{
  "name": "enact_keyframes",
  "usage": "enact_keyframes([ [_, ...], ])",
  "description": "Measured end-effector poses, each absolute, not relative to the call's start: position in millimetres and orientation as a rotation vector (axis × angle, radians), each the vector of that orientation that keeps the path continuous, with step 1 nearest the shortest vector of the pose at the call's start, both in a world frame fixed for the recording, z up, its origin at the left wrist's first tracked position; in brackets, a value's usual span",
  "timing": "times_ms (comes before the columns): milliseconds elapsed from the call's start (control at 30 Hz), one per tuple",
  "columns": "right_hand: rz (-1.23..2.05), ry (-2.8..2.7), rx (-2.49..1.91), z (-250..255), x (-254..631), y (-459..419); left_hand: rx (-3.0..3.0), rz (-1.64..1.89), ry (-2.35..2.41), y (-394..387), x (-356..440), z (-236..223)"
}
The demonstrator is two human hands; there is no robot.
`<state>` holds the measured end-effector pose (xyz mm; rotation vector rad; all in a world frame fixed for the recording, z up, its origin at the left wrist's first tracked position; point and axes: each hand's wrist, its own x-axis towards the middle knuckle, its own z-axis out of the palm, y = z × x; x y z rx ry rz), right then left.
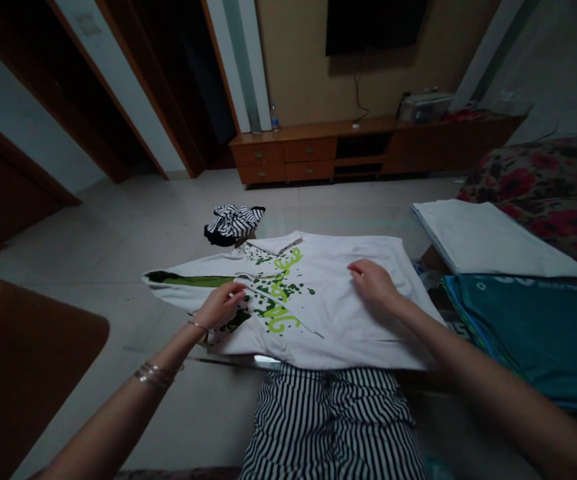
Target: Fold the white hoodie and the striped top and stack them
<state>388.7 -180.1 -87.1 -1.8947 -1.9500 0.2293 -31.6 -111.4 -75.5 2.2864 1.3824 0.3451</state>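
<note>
A white hoodie with green lettering and dark green splatter lies spread on a low table, its green-lined hood pointing left. Its sleeves are folded inward, and a drawstring trails across the front. My left hand, with bracelets at the wrist, is closed at the neck beside the hood, fingertips pinched on the fabric. Over the lower body of the hoodie, near the pocket, is my right hand. Its fingers are curled together; whether cloth is between them is hidden.
Black-and-white striped clothing lies bunched beyond the hood. At right are a folded white cloth and teal garments, beside a floral sofa. A brown rounded seat stands left; a wooden TV cabinet lines the far wall.
</note>
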Motion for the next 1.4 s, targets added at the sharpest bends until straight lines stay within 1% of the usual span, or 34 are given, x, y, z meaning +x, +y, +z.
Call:
enact_keyframes([
  [67, 0.55, -2.055, -1.646, -79, 333, -213, 2.161, 0.311, 1.369, -146, -44, -77],
  [133, 0.725, -2.103, -1.484, -79, 277, -244, 2.089, 0.27, 1.36, -175, -55, -83],
  [200, 0.756, -2.096, -1.447, -85, 230, -268, 2.055, 0.267, 1.373, -197, -62, -90],
  [267, 0.714, -2.083, -1.488, -91, 196, -282, 2.052, 0.312, 1.407, -212, -65, -96],
  [400, 0.625, -2.051, -1.502, -98, 167, -289, 2.064, 0.375, 1.453, -227, -67, -103],
  [600, 0.606, -1.91, -1.281, -104, 179, -289, 2.072, 0.502, 1.487, -222, -72, -107],
  [733, 0.625, -1.876, -1.211, -107, 186, -296, 2.222, 0.375, 1.505, -214, -77, -103],
  [833, 0.604, -1.868, -1.188, -104, 188, -294, 2.267, 0.376, 1.514, -212, -82, -98],
  [967, 0.552, -1.829, -1.271, -101, 190, -276, 2.167, 0.405, 1.584, -209, -86, -94],
  [1100, 0.469, -1.887, -1.55, -107, 193, -264, 2.19, 0.391, 1.688, -202, -81, -101],
  [1167, 0.414, -1.891, -1.624, -108, 198, -268, 2.273, 0.42, 1.755, -199, -77, -106],
  [1300, 0.322, -1.798, -1.487, -102, 227, -301, 2.585, 0.553, 1.817, -205, -70, -111],
  [1400, 0.229, -1.731, -1.439, -103, 277, -340, 2.841, 0.653, 1.621, -220, -65, -110],
])
